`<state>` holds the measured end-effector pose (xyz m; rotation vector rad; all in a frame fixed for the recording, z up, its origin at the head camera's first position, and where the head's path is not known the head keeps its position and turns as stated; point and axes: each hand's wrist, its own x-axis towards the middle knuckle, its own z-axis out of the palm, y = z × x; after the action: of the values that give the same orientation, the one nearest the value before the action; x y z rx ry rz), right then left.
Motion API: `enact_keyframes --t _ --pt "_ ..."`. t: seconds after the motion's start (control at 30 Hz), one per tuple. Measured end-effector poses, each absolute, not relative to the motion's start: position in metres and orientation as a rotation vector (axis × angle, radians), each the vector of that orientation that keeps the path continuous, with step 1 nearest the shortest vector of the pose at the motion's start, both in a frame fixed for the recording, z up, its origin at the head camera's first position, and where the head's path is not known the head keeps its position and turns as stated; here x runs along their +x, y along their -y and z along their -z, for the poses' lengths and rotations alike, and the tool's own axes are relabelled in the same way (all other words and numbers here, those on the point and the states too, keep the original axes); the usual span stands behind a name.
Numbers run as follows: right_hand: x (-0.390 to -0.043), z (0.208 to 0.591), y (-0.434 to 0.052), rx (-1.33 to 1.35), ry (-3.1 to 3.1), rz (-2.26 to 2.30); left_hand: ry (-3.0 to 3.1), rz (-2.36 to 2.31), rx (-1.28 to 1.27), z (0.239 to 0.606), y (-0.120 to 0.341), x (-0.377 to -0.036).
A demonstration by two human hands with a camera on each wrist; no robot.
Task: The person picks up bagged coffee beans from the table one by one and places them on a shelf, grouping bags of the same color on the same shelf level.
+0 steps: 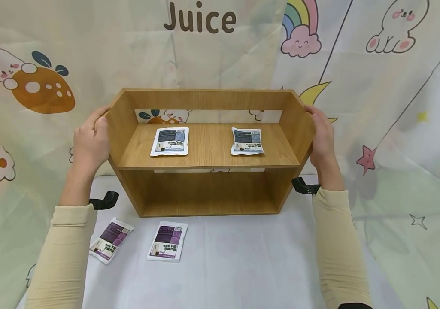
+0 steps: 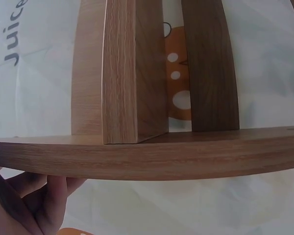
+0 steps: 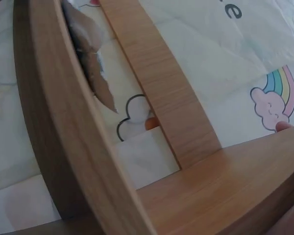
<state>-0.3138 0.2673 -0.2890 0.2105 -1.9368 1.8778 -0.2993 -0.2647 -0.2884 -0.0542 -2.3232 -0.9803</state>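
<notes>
The wooden shelf [image 1: 208,154] is gripped on both ends: the left hand [image 1: 90,143] is wrapped around the side panel at 9 o'clock, the right hand [image 1: 322,137] curled on the panel at 3 o'clock. The shelf stands on the white table [image 1: 243,257]. Two blue-grey pouches [image 1: 170,141] lie apart on its upper board; two purple pouches [image 1: 167,240] lie at 6 o'clock, in front of it.

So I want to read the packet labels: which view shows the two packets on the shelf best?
The head view: both packets lie flat on the wooden shelf, labels up. The right wrist view shows one only edge-on; the left wrist view shows none.
</notes>
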Motion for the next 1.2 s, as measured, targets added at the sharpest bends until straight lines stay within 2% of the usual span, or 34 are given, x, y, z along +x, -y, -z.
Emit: enact_keyframes --t 0.37,0.67,0.93,1.2 --pt "-0.312 0.306 -0.266 0.216 1.908 -1.826 2.330 0.964 -0.078 0.291 0.265 -0.297" --pt "-0.313 0.298 -0.265 0.218 1.987 -1.851 2.353 1.001 -0.101 0.288 0.268 -0.297" --pt "-0.306 0.294 -0.265 0.204 2.032 -1.869 2.414 1.140 -0.143 0.293 0.272 -0.280" --pt "-0.305 0.296 -0.263 0.238 1.982 -1.852 2.400 1.190 -0.176 0.314 0.275 -0.260"
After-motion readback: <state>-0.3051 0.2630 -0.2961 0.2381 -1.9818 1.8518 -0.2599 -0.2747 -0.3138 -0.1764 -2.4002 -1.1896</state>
